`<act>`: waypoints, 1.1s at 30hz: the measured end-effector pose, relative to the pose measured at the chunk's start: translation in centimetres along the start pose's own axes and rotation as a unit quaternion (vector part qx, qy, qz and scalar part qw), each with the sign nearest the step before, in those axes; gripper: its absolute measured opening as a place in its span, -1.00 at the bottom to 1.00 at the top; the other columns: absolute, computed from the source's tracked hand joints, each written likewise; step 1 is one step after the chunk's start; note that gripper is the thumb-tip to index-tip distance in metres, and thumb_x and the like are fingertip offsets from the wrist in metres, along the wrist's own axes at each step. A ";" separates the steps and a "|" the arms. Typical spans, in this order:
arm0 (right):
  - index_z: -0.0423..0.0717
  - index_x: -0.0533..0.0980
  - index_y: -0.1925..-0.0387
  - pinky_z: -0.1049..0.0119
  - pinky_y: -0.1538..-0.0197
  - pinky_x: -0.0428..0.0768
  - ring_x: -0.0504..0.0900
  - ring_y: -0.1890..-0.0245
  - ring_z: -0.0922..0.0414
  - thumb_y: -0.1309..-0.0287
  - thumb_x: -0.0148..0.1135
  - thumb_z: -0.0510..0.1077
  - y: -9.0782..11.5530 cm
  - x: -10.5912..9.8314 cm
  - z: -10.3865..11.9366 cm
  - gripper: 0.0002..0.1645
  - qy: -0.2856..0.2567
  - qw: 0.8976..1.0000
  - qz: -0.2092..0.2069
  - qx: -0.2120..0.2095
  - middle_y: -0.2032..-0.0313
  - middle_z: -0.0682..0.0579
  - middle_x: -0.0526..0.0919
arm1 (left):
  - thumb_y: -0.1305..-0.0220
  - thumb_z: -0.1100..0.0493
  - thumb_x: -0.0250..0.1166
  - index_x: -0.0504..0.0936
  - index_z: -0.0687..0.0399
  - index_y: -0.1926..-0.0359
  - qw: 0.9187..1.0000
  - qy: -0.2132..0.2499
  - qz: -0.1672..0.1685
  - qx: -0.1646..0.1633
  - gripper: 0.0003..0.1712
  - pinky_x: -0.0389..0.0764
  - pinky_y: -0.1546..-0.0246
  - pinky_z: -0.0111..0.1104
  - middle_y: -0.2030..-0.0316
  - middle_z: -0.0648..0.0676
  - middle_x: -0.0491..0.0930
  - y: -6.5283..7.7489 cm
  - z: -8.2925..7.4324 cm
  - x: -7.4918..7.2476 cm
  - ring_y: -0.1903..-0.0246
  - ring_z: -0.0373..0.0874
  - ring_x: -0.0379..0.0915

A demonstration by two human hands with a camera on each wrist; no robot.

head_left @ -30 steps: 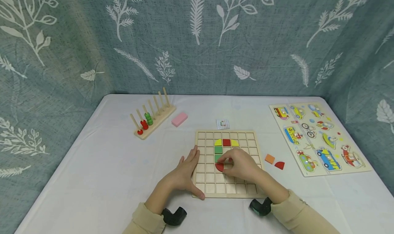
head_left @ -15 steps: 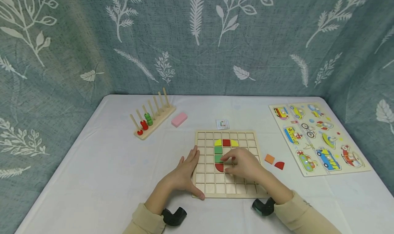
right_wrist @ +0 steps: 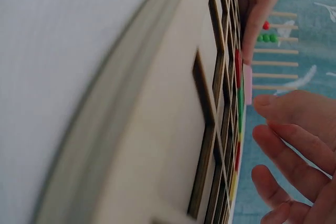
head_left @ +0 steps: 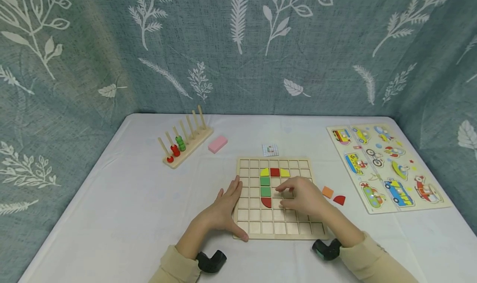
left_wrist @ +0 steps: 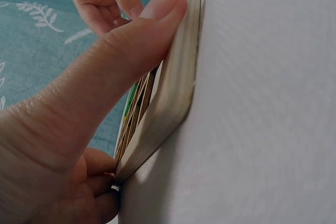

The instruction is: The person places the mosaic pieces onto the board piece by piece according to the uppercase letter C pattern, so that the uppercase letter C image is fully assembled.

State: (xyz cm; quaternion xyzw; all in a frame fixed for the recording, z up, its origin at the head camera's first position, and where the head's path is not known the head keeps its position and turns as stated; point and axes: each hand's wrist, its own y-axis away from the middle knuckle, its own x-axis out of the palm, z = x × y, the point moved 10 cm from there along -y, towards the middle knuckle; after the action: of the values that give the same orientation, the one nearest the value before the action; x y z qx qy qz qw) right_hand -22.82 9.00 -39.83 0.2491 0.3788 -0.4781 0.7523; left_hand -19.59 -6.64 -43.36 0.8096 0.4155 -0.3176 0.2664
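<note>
A wooden grid board (head_left: 257, 228) lies on the white table. Set in its cells are two yellow pieces (head_left: 285, 173), a red square (head_left: 275, 172), two green squares (head_left: 265, 181) and a red quarter-circle (head_left: 266, 202). My left hand (head_left: 221, 208) rests along the board's left edge, fingers spread, its thumb (left_wrist: 142, 32) on the near rim in the left wrist view. Over the board's right half is my right hand (head_left: 303, 195), thumb and fingers apart with nothing between them, as the right wrist view also shows. To its right, an orange square (head_left: 327, 192) and a red quarter-circle (head_left: 339, 200) lie on the table.
Behind the board lies a small pattern card (head_left: 270, 150). A pink block (head_left: 218, 144) and a peg rack (head_left: 190, 146) with red and green beads stand back left. A vehicle puzzle board (head_left: 387, 167) fills the right side. A blue leaf-print curtain (head_left: 238, 68) hangs behind.
My right hand has let go of the red quarter-circle in the grid and drawn off to the right, its fingers parting. The left hand stays put.
</note>
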 end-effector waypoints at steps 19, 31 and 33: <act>-0.13 0.64 0.24 0.23 0.26 0.46 0.51 0.30 0.10 0.18 0.42 -0.24 1.5 -3.3 -3.1 -0.67 0.004 0.999 -0.041 0.031 0.25 0.06 0.66 | 0.59 -0.12 0.63 -0.15 0.43 -0.36 1.000 -0.006 -0.002 0.001 0.58 -0.21 -0.29 0.03 -0.39 0.26 -0.34 0.0 -0.1 -0.1 -0.38 0.05 -0.41; -0.16 0.62 0.19 0.27 0.33 0.47 0.50 0.30 0.07 0.17 0.41 -0.26 2.5 -5.0 -5.0 -0.63 0.002 0.997 -0.064 0.046 0.26 0.02 0.66 | 0.59 -0.12 0.63 -0.15 0.42 -0.36 1.000 -0.004 -0.001 -0.004 0.58 -0.22 -0.29 0.02 -0.40 0.25 -0.33 -0.1 0.0 0.0 -0.38 0.04 -0.41; -0.16 0.62 0.19 0.28 0.34 0.48 0.50 0.31 0.07 0.18 0.41 -0.27 2.6 -5.3 -5.3 -0.63 0.003 0.996 -0.070 0.046 0.26 0.01 0.66 | 0.59 -0.13 0.63 -0.15 0.42 -0.36 1.000 -0.006 -0.002 -0.002 0.59 -0.21 -0.29 0.02 -0.40 0.25 -0.33 -0.1 0.0 0.0 -0.38 0.03 -0.41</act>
State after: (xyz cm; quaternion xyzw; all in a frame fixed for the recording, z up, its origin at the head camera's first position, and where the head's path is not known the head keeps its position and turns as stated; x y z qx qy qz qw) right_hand -23.52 16.80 -38.59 0.2579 0.3746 -0.5459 0.7037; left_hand -19.69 -6.62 -43.40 0.8064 0.4164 -0.3216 0.2699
